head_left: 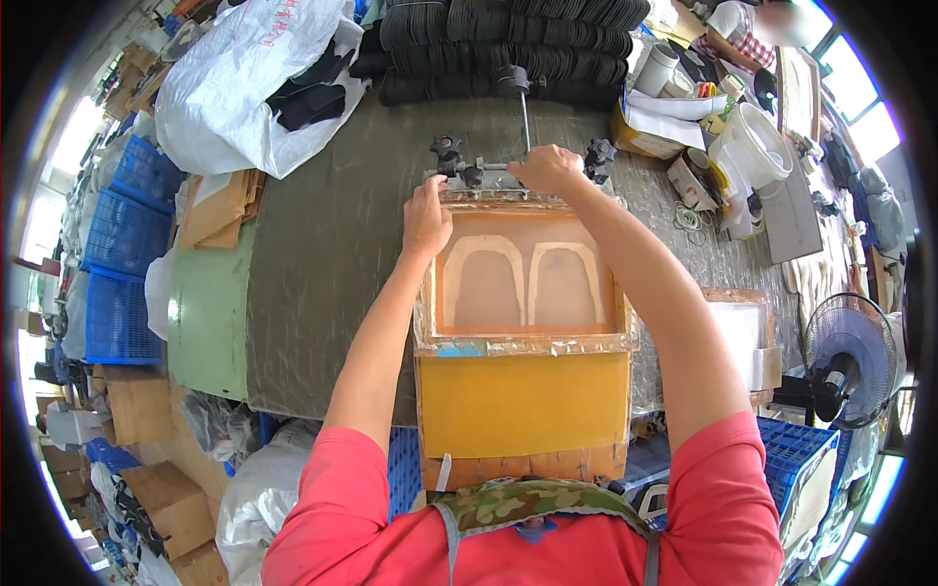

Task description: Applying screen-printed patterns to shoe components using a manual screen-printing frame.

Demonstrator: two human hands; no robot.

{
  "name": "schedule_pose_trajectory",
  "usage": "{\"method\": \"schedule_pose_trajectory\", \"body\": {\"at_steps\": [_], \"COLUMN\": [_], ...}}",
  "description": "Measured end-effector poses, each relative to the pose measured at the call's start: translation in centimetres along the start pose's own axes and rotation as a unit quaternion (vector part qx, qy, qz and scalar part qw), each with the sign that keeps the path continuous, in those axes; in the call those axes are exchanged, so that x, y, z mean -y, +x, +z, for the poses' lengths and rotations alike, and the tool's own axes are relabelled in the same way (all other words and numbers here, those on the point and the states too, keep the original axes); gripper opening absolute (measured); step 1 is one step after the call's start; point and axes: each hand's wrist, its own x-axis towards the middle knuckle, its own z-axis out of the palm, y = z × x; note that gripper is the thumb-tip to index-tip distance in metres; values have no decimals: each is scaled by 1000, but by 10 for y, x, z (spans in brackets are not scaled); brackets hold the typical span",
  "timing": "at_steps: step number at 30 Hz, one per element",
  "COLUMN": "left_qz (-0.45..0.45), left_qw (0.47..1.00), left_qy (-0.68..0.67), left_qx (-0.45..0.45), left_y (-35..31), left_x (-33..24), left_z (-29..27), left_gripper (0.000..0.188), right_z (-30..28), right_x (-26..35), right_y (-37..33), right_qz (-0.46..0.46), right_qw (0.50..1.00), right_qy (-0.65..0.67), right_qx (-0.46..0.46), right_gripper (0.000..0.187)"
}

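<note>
A wooden-edged screen printing frame [528, 344] lies in front of me, its orange mesh [572, 227] showing two pale arch shapes. My left hand [427, 220] is at the frame's far left corner, fingers curled over the edge beside a black star knob [447, 151]. At the middle of the far edge, my right hand [549, 170] is closed over the metal clamp [489, 180], near an upright metal rod [526, 125]. What its fingers grip is hidden. Another black star knob [600, 153] stands right of it. A yellow panel [523, 405] sits on the near side of the frame.
Stacked black pieces [508, 49] line the table's far edge. A white sack [244, 88] is at far left, with blue crates [125, 317] beyond the table. Right are a white bucket [760, 146], cardboard box [645, 132] and fan [848, 356]. Another person [735, 34] is at far right.
</note>
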Motion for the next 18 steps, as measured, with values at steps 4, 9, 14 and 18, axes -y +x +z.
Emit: {"method": "schedule_pose_trajectory", "body": {"at_steps": [4,9,14,18], "left_qz": [4,8,12,7], "left_qw": [1000,1000,1000,999], "left_qy": [4,1,-17,-24], "left_qx": [-5,-9,-13,-28], "left_y": [-8,-6,-1,-9], "left_x": [8,4,1,12], "left_z": [-3,1,9,0], "left_gripper": [52,51,48,46], "right_z": [4,26,13,12], "right_x": [26,37,61,78], "right_y": [-11,8,26,15], "right_qz": [-180,-458,-364,-380], "right_qw": [968,870,923,911], "right_qy": [-155,11,-98,-158], "right_qx": [-83,-183,-82,-20], "right_gripper": [34,14,15,21]}}
